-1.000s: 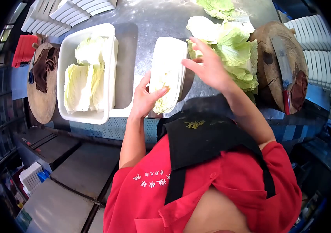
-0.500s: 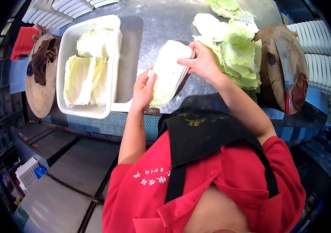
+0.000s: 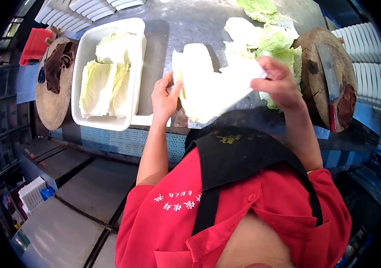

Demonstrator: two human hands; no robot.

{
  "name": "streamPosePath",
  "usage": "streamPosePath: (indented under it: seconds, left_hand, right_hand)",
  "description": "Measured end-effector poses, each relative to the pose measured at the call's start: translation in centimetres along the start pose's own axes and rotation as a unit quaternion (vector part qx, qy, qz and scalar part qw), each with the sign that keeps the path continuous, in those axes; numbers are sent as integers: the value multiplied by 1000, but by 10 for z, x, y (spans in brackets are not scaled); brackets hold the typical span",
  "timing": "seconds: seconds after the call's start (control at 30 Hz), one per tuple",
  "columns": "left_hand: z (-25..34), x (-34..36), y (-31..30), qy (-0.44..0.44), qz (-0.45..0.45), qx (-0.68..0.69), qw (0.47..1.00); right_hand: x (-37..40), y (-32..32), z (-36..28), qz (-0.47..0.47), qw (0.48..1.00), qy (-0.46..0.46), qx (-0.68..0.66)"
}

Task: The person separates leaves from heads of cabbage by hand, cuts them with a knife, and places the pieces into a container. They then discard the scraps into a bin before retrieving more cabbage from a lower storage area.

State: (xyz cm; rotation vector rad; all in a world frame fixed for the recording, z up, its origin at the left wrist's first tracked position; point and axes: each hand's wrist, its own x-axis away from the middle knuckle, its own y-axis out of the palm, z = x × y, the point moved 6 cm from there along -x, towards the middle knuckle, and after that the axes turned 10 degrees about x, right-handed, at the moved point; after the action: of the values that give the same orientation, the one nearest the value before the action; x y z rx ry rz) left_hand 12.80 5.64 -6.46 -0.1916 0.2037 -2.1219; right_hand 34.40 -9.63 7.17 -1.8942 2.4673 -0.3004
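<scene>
While the left hand (image 3: 166,96) clasps the cabbage (image 3: 192,71) at frame centre on the counter (image 3: 186,22), the right hand (image 3: 277,82) pinches one blurred leaf (image 3: 228,87) stretched rightward from it; a tub (image 3: 101,124) of leaves sits upper left.

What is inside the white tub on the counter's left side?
Pale cabbage leaves lie stacked lengthwise in the white tub. They cover most of its floor, so anything beneath them is hidden.
</scene>
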Motion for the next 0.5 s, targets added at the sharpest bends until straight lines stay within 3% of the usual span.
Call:
streamPosePath:
  seconds: [0.03,0.17,0.2,0.23,0.27,0.43,0.5]
  left_hand:
    - [3,-1,-1,7,8,-43,999]
    - [16,-1,10,78,-5,-131,988]
    - [20,0,15,83,-6,-129,988]
    - [15,1,21,-3,-8,-83,997]
    - [10,2,27,-87,-10,-37,995]
    - [7,-1,45,-89,23,38,995]
    - [-8,-7,40,-76,49,74,993]
  right_hand:
    - [5,-10,-10,26,996,-47,-75]
    - [21,-44,-32,94,990,-80,-73]
    - [22,-51,-36,137,980,-64,-125]
    - [25,-56,-37,180,966,-48,-178]
    - [26,-56,-39,186,965,-51,-179]
    - [33,-63,-41,151,975,-90,-133]
    - [45,-81,-30,111,993,-43,2]
